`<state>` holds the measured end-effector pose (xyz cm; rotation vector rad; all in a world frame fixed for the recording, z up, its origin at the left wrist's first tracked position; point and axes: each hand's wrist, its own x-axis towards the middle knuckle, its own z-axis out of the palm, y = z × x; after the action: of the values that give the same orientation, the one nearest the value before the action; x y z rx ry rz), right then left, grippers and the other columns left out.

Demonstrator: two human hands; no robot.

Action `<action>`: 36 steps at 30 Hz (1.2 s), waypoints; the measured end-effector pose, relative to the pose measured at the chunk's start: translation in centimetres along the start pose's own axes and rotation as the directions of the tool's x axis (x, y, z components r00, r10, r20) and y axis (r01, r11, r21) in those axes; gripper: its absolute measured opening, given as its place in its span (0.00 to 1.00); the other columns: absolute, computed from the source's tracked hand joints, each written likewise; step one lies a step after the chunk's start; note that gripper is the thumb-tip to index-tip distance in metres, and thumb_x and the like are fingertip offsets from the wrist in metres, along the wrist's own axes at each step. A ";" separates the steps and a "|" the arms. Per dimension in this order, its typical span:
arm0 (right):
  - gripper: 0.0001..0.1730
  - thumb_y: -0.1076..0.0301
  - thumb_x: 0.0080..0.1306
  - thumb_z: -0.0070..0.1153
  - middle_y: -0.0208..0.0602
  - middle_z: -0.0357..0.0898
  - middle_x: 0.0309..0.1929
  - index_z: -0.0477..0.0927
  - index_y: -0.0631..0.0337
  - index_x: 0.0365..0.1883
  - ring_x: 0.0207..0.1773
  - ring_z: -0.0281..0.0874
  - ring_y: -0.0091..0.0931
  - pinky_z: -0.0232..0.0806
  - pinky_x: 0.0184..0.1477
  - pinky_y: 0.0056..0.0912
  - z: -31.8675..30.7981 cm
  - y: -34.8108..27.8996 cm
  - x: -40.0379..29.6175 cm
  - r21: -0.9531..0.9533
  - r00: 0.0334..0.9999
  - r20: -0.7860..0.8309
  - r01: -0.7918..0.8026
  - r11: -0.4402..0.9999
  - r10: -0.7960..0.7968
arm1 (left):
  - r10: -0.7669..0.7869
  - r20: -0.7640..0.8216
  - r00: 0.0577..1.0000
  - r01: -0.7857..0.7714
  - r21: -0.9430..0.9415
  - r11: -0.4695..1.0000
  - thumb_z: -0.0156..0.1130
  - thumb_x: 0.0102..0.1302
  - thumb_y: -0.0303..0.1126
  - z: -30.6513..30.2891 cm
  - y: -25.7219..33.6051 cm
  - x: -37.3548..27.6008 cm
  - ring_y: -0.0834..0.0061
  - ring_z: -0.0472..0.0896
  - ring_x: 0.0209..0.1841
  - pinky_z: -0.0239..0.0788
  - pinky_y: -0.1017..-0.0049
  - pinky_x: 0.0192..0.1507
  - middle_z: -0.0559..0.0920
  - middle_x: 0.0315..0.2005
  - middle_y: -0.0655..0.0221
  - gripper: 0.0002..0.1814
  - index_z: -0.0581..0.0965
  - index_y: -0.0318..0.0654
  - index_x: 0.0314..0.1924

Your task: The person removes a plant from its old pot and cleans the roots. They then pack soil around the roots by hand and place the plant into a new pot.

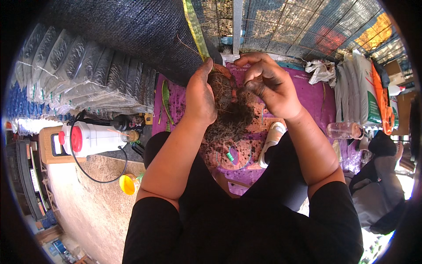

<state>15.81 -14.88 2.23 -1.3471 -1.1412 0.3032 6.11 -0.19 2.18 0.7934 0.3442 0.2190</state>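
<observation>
My left hand (201, 94) is closed around the soil-covered root ball (221, 87) of a snake plant, whose long mottled leaf (195, 29) rises away from me. Just right of the root ball is my right hand (272, 85), soil-stained, its fingers curled with thumb and fingertips near the loose roots; whether it pinches any of them cannot be told. Below both hands lies a heap of dark soil and fine roots (235, 120) on a purple printed sheet (300, 89). Cut or loose leaves (165, 99) rest on the sheet to the left.
Stacked plastic-wrapped bundles (89, 66) and a black mesh roll (132, 29) stand at the left. A white sprayer tank (95, 138) and a yellow cup (128, 184) are nearer. At right are bags (362, 89), a clear bottle (344, 130) and another seated person (379, 184).
</observation>
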 end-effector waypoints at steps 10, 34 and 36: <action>0.09 0.77 0.59 0.53 0.33 0.77 0.39 0.77 0.64 0.39 0.46 0.71 0.21 0.63 0.49 0.22 -4.6 4.5 0.4 0.002 0.751 -0.596 -0.351 0.936 0.283 | -0.029 0.090 0.996 0.032 -0.034 0.999 0.43 0.65 0.50 -0.4 0.3 -0.1 0.68 0.75 0.22 0.69 0.68 0.25 0.75 0.23 0.63 0.22 0.72 0.37 0.31; 0.26 0.66 0.63 0.54 0.35 0.65 0.56 0.61 0.62 0.57 0.61 0.60 0.27 0.54 0.62 0.32 6.5 1.4 -1.0 0.798 0.953 -0.002 -0.182 0.575 0.304 | 0.301 0.013 0.954 -0.296 0.222 0.929 0.51 0.67 0.37 0.4 -2.1 -0.6 0.79 0.74 0.28 0.66 0.78 0.31 0.76 0.26 0.69 0.14 0.75 0.30 0.35; 0.29 0.62 0.62 0.55 0.35 0.65 0.56 0.60 0.62 0.58 0.60 0.61 0.27 0.54 0.62 0.32 6.4 1.7 -0.7 0.779 0.948 0.013 -0.208 0.592 0.317 | 0.304 -0.013 0.952 -0.295 0.212 0.932 0.51 0.67 0.38 0.5 -2.0 -0.4 0.78 0.74 0.29 0.66 0.77 0.32 0.76 0.26 0.69 0.15 0.75 0.30 0.36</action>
<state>11.24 -11.11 -0.70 -0.7182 -0.5534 0.8199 6.01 -2.00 1.13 1.0490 0.2906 0.4951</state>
